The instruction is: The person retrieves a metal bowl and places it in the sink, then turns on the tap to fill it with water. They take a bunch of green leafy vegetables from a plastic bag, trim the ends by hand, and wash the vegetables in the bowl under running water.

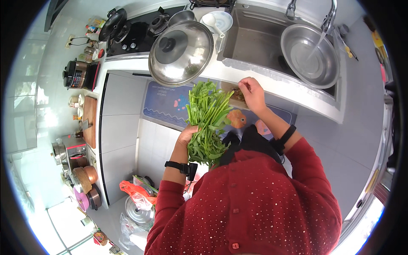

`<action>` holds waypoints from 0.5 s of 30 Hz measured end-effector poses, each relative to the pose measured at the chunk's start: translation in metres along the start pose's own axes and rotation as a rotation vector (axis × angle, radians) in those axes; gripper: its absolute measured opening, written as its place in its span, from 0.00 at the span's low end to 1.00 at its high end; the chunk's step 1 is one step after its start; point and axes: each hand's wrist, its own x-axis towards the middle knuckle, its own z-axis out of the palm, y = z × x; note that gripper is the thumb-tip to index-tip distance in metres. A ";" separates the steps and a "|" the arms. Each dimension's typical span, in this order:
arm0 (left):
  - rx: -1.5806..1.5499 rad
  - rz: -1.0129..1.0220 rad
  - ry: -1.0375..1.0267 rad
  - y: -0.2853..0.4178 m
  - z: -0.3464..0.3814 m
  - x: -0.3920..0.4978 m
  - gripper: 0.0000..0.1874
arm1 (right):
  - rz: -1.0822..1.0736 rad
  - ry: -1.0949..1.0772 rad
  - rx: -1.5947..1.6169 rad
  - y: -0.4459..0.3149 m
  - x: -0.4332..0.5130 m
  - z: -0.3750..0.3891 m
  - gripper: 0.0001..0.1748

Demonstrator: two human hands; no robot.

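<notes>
My left hand (pixel 188 134) grips a large bunch of leafy green vegetable (pixel 208 124) with long stems, held in front of my body over the floor mat. To the right of the bunch is my right hand (pixel 251 92), its thumb and fingertips pinched together over a bin or box (pixel 236 101) with brown scraps inside. Whether a small piece sits between those fingertips cannot be told. At the right of the counter, water runs from the faucet (pixel 328 24) into a metal basin (pixel 310 57) that rests over the sink (pixel 255 41).
A domed wok lid (pixel 181 54) overhangs the counter's front edge. Behind it are a plate with a white spoon (pixel 211 21) and a gas stove (pixel 135 36). A patterned mat (pixel 162 102) lies on the floor. Plastic bags (pixel 137 194) and a metal lid (pixel 139 212) are at lower left.
</notes>
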 end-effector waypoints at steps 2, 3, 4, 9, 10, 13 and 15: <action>-0.011 -0.022 -0.011 0.001 0.002 0.003 0.39 | -0.016 -0.063 0.101 -0.025 -0.001 -0.006 0.08; -0.007 -0.024 -0.005 0.001 0.003 0.005 0.39 | -0.076 -0.088 0.173 -0.035 0.000 -0.008 0.08; 0.001 -0.014 -0.016 0.002 0.004 0.007 0.39 | -0.124 -0.139 0.097 -0.042 0.003 -0.011 0.08; 0.030 0.001 0.000 0.005 0.010 0.010 0.39 | 0.201 -0.326 0.291 -0.061 0.017 -0.012 0.09; 0.057 0.013 0.002 0.006 0.011 0.010 0.39 | 0.204 -0.331 0.335 -0.063 0.018 -0.011 0.09; 0.110 0.000 0.005 0.011 0.016 0.007 0.39 | -0.239 -0.284 0.022 -0.071 0.022 -0.013 0.11; 0.096 -0.047 0.019 0.015 0.021 0.006 0.39 | -0.506 -0.279 -0.192 -0.076 0.025 -0.017 0.12</action>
